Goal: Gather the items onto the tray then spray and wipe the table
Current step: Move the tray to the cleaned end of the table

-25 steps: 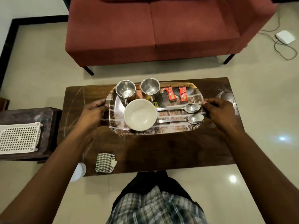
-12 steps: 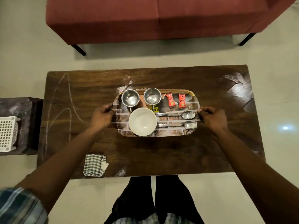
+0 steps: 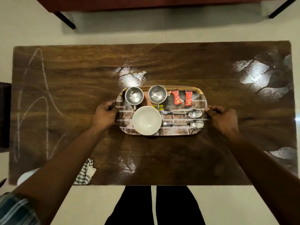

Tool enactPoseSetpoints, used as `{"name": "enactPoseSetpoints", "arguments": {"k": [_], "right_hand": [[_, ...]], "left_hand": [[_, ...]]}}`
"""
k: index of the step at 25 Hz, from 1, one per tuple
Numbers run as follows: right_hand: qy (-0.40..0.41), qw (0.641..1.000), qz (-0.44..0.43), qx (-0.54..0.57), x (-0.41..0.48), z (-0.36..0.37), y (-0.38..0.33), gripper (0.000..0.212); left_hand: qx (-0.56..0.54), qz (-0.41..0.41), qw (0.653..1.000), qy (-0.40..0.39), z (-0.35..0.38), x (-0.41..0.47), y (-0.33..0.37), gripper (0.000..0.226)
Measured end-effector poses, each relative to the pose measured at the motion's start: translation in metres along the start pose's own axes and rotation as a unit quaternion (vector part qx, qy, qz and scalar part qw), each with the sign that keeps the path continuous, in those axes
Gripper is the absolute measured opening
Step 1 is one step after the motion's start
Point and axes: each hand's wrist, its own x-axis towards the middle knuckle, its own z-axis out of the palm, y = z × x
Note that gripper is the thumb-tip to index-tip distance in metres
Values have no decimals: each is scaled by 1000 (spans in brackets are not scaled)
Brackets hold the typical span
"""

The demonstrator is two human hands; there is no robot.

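Observation:
A brick-patterned tray (image 3: 180,133) sits in the middle of the dark wooden table (image 3: 162,62). On it stand two steel cups (image 3: 134,95) (image 3: 157,94), a white bowl (image 3: 146,120), two red sachets (image 3: 176,97) (image 3: 188,98) and two spoons (image 3: 194,113) (image 3: 195,124). My left hand (image 3: 105,114) grips the tray's left edge. My right hand (image 3: 222,118) grips its right edge. A checked cloth (image 3: 85,173) lies at the table's near left edge, partly hidden by my left arm.
White chalk-like streaks (image 3: 37,88) mark the table's left part and smudges (image 3: 258,73) its right part. A red sofa's base and legs (image 3: 65,18) stand beyond the table. A dark side table (image 3: 4,114) is at far left. A white object (image 3: 26,176) shows under my left arm.
My view has risen and tilted down over the table, so the sofa has left the frame. Both hands keep their grip on the tray's edges.

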Motion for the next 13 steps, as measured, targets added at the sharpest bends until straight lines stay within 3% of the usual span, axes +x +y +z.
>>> {"name": "enactPoseSetpoints", "arguments": {"k": [13], "right_hand": [[-7, 999, 52, 11, 11, 12, 19, 27]], "left_hand": [[48, 13, 999, -12, 11, 18, -13, 35]]}}
